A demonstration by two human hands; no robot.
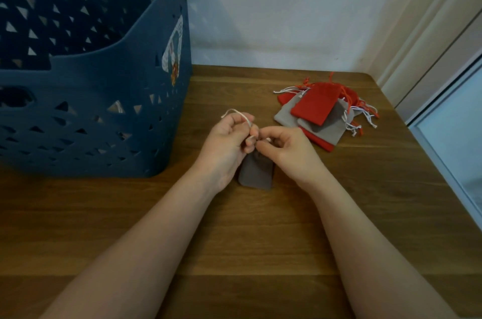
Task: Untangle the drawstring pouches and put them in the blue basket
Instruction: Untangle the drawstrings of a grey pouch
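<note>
A grey pouch (pixel 256 173) hangs between my two hands above the wooden table (pixel 260 227). My left hand (pixel 226 145) pinches its white drawstring (pixel 241 115), which loops over my fingers. My right hand (pixel 285 150) pinches the string at the pouch's mouth, right beside the left fingertips. A pile of red and grey pouches (pixel 322 112) with tangled white and red strings lies to the right, further back. The blue basket (pixel 86 71) stands at the left; the part of its inside that shows is dark.
A white wall runs behind the table. The table's right edge meets a window frame (pixel 448 115). The basket takes up the table's far left.
</note>
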